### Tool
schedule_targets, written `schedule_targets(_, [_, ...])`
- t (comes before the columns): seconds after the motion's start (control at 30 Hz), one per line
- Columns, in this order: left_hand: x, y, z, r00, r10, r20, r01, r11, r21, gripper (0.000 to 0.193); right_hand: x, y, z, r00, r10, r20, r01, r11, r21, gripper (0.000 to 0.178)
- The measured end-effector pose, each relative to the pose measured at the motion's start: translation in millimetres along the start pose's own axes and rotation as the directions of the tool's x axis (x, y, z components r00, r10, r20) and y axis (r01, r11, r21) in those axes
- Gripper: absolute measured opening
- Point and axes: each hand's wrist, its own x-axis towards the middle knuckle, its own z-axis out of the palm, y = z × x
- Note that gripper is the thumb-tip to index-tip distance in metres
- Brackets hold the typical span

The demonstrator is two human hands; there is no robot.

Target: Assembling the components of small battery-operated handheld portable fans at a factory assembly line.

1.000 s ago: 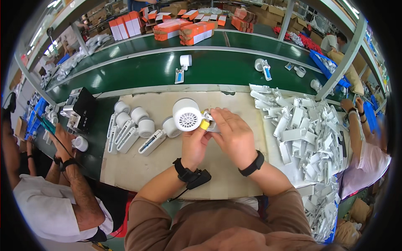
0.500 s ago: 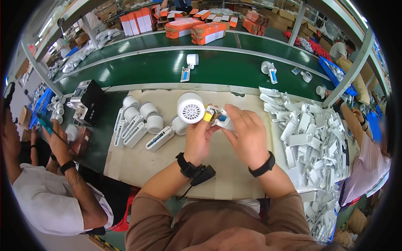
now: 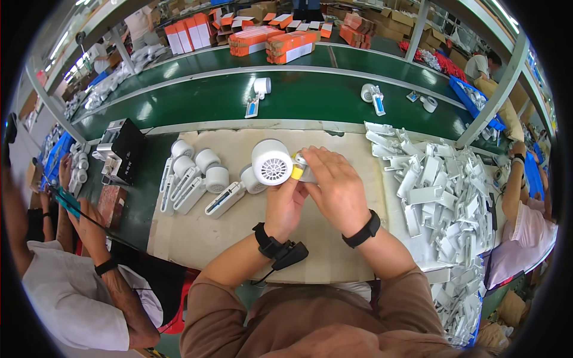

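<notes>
A white, half-assembled handheld fan point(image 3: 273, 163) with a round slotted grille is held above the mat between my hands. My left hand point(image 3: 284, 209) is closed around it just below the head. Beside the head shows a small yellow part point(image 3: 296, 172). My right hand point(image 3: 337, 186) is closed over the handle end, its fingers bent across a white handle piece point(image 3: 308, 175) that they mostly cover. To the left, several similar fans point(image 3: 190, 190) lie on the mat with long white handles and round heads.
A large heap of white handle shells point(image 3: 439, 194) lies on the right. Across the bench runs a green conveyor point(image 3: 316, 95) carrying several fan units point(image 3: 258, 88). A black machine point(image 3: 119, 152) stands at left. Co-workers point(image 3: 89, 286) sit on both sides; orange boxes point(image 3: 292, 46) stand behind.
My right hand has moved in closer to my left and now covers the handle, whose blue and white inside showed before. The whole view has shifted slightly.
</notes>
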Motion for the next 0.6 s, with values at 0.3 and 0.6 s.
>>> schedule_targets(0.3, [7,5,-5,0.988,0.149,-0.048,-0.144,0.985,0.094,0.029,-5,7,6,0.997,-0.069,-0.036,0.069,0.998,0.006,0.059])
schedule_targets(0.6, [8,27,-3,0.986,0.15,0.075,-0.154,0.986,0.058,0.03,-21,12,-5,0.765,0.423,0.486,-0.64,0.414,0.647,0.03])
